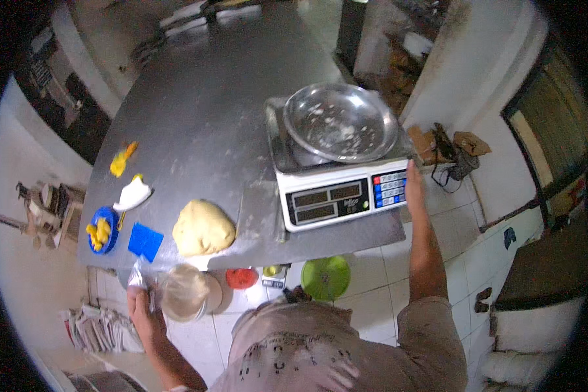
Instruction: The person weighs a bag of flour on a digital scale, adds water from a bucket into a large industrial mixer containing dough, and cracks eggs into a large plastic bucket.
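"One thing first: what is your left hand closed on?"

"A clear plastic bag, gathered in my fingers, near the close edge of the surface; bunched like that, it probably can't slip."

"And your right hand?"

"Against the right side of the white scale, perhaps to steady it. I can't tell whether I'm gripping or only resting there."

"Why the steel pan on top?"

"It sits hollow side up, presumably to keep loose stuff from spilling; white residue shows inside."

"The dough?"

"Left of the scale, by the close edge, likely for easy reach. The flat blue square lies just beside it, perhaps for the same reason."
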The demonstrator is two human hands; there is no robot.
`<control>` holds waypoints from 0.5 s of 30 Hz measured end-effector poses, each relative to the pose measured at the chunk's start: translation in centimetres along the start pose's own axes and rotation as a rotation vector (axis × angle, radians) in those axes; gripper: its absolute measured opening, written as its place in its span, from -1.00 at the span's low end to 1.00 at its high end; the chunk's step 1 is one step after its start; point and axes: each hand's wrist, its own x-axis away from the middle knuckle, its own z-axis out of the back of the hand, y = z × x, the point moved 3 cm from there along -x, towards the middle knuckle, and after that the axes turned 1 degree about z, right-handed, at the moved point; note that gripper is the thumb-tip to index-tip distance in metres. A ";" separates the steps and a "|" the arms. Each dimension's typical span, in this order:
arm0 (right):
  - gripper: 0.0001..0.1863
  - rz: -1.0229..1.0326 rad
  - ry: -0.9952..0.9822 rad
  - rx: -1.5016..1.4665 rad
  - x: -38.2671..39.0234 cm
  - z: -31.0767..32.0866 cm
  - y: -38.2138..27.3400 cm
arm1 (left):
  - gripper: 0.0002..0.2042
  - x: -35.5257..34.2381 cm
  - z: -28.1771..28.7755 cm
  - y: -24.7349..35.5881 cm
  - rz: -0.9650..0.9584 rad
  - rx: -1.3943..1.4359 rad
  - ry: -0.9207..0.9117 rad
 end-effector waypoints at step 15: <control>-0.26 -0.240 -0.334 -0.615 2.4 1.1 2.3 | -0.67 -2.1 -4.1 1.2 -0.080 -0.326 0.068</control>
